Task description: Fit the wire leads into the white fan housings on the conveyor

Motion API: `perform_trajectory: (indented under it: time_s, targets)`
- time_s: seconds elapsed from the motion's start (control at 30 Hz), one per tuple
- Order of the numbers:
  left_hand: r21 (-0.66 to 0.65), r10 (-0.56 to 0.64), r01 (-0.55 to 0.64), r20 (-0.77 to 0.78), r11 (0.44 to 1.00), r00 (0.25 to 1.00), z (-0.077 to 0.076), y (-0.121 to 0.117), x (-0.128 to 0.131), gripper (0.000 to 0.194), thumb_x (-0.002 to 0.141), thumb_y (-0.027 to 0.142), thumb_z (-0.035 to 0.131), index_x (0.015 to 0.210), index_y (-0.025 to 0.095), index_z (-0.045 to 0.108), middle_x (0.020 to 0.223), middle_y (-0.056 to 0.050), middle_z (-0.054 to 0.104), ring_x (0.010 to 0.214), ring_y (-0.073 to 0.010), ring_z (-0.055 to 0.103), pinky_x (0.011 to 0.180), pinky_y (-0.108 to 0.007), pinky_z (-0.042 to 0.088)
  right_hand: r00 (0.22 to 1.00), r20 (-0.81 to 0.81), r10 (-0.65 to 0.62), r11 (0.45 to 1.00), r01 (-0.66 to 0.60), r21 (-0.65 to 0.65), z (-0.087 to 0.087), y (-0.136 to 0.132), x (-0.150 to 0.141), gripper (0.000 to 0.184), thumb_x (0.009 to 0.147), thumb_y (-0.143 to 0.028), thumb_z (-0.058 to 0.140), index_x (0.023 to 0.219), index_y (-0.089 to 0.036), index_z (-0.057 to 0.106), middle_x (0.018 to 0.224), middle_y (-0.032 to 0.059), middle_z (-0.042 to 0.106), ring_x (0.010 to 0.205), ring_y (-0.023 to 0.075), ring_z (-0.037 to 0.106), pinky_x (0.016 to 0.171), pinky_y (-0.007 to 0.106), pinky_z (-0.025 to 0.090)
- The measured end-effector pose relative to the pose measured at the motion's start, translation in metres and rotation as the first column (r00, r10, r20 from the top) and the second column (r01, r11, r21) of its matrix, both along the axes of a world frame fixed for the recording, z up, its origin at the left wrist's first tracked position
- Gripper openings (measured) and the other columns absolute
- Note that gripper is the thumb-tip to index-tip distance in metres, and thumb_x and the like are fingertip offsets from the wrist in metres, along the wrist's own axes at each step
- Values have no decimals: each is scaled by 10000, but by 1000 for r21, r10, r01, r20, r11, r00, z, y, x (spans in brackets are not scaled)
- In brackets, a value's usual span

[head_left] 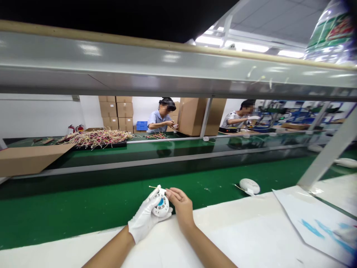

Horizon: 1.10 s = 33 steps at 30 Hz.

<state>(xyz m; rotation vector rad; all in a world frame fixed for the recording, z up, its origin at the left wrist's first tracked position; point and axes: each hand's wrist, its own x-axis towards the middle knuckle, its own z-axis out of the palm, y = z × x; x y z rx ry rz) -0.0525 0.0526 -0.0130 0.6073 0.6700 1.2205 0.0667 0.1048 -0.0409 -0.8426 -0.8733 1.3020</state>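
Observation:
My left hand (145, 216), in a white glove, is wrapped round a small white fan (161, 207) with a ring of vents and a blue centre. A white neck piece sticks up from the top of this fan, and a thin pale wire (152, 187) pokes out to the left of it. My right hand (180, 203) is bare, its thumb and fingertips pinched together on the right side of the neck. Both hands are over the near edge of the green belt (111, 208). A similar round white piece (249, 185) with a wire lies on the belt to the right.
A white worktop (237, 230) runs along the front, with a blue-stained sheet (315, 223) at right. An overhead shelf (139, 56) and a slanted post (329, 149) frame the view. Beyond are a wire pile (97, 138), a cardboard flap (33, 158), and two co-workers (158, 119).

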Motion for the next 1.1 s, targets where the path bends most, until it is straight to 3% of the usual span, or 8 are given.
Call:
perform_trajectory:
  time_s: [0.17,0.27,0.4,0.57,0.7,0.87,1.03,1.1]
  targets:
    - [-164,7,29,215,986,977,-4,5,-4,418,777,290,540,1173,220,426,939,-53,574,821,-159,571,785,-350,450,997,77,-31,997,25,69,0,-4,-3,276,553,-287,734,761,-150,614,798,90,701,810,249,634,769,356,493]
    - [-156,-41,93,306,983,951,-2,6,-6,365,786,328,512,1133,236,446,854,-24,583,730,-145,575,605,-257,463,976,197,-91,980,53,194,-1,-7,-4,216,598,-292,705,752,-166,621,786,73,700,796,244,640,746,341,504]
    - [-140,-144,178,224,974,964,1,6,-10,375,779,450,455,1070,214,463,687,-37,565,485,-133,531,379,-189,334,934,315,-167,949,65,310,0,-10,-4,172,626,-297,685,736,-177,629,743,57,696,746,238,649,700,330,520]
    - [-111,-241,259,152,959,958,1,8,-14,406,771,481,418,1078,216,434,653,-42,554,393,-122,492,331,-171,244,903,384,-191,911,18,411,4,-13,0,143,666,-300,650,759,-192,635,746,49,698,732,232,654,684,320,533]
    - [-78,-221,232,133,970,966,-1,10,-17,433,780,474,394,1140,233,396,640,-40,555,399,-140,509,324,-174,225,871,447,-204,874,-44,484,6,-15,2,118,713,-281,602,792,-204,644,789,48,696,748,219,652,697,311,529]
    - [-89,-236,246,103,965,966,-2,10,-16,415,781,505,365,1074,217,424,634,-48,556,379,-139,495,310,-178,215,877,453,-160,912,-44,407,8,-13,4,117,678,-289,633,747,-193,640,745,47,697,729,225,653,687,313,527]
    - [-106,-130,131,11,986,991,-1,8,-12,460,774,519,373,1098,196,422,645,-53,564,385,-142,501,318,-190,261,918,394,-47,965,-60,256,9,-11,5,142,626,-289,672,705,-183,621,720,56,698,730,243,652,676,330,529]
    - [-107,-150,151,19,983,989,-1,7,-12,479,770,531,370,1105,192,419,635,-50,561,371,-138,491,308,-187,241,927,375,-21,964,-81,252,9,-9,6,155,623,-289,673,718,-181,616,724,60,698,729,242,651,686,340,527]
